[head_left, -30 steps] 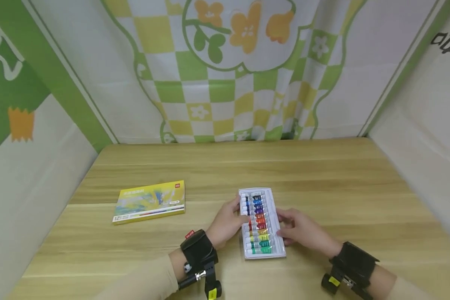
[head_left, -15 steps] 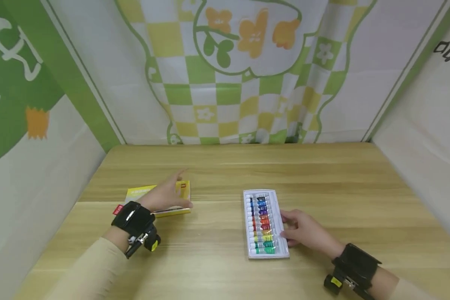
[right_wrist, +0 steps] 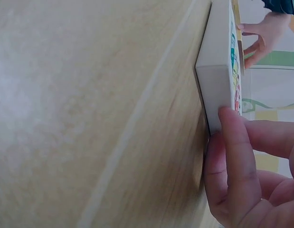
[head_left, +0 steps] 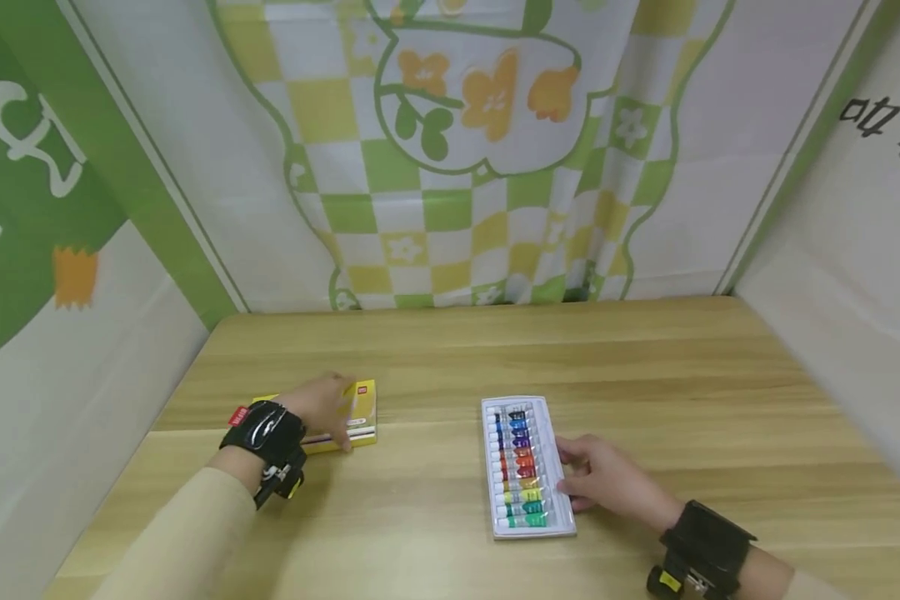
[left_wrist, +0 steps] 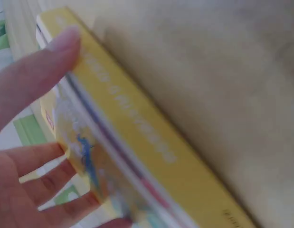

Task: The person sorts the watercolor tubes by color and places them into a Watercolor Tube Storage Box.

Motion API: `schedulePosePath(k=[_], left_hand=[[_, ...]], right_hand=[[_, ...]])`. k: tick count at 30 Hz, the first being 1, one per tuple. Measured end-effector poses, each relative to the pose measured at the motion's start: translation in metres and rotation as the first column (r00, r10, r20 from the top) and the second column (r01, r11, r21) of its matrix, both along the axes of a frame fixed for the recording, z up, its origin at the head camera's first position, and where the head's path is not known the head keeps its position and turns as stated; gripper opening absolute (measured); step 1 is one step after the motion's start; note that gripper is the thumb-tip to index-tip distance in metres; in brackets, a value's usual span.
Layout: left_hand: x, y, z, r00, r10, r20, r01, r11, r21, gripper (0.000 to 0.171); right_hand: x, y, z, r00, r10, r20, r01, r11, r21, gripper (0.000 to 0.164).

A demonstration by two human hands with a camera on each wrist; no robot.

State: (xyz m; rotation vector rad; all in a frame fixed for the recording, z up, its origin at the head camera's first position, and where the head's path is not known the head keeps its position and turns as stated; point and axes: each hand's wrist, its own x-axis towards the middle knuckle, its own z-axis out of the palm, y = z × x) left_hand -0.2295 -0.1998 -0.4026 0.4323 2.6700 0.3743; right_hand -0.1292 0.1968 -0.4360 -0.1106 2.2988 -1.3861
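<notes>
Left of the table's middle lies a yellow printed box (head_left: 366,410), partly hidden under my left hand (head_left: 317,408). In the left wrist view, my thumb presses the box's long yellow side (left_wrist: 137,128) while the other fingers reach over the printed cover to its far edge. A white tray (head_left: 550,467) of paint tubes (head_left: 523,472) in several colours lies face up right of centre. My right hand (head_left: 611,477) pinches the tray's right edge. The right wrist view shows its fingers at the tray's white side wall (right_wrist: 214,90).
The wooden table (head_left: 427,492) carries both things, with a stretch of bare wood between them. A patterned curtain (head_left: 450,208) hangs behind its far edge. Fabric walls stand on either side. A camera (head_left: 273,442) is strapped to each wrist.
My left hand has let go of the paint tray, moved left over the yellow box and come down to grip it. My right hand stays on the tray's edge.
</notes>
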Motion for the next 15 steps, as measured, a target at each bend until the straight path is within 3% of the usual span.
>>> schedulePosePath(k=[10,13,15], left_hand=[[-0.018,0.032,0.004,0.994,-0.108,0.033,0.110,0.992,-0.062,0.105],[-0.023,0.051,0.002,0.982,-0.180,0.051,0.184,0.980,-0.077,0.105],[-0.025,0.064,0.000,0.963,-0.265,0.043,0.268,0.959,-0.097,0.103]], right_hand=[[-0.002,-0.002,0.002,0.999,0.045,-0.022,-0.045,0.999,0.011,0.066],[-0.001,-0.002,0.002,0.998,0.052,-0.025,-0.051,0.998,0.029,0.065],[0.001,-0.001,0.001,0.998,0.061,-0.027,-0.060,0.998,0.037,0.065]])
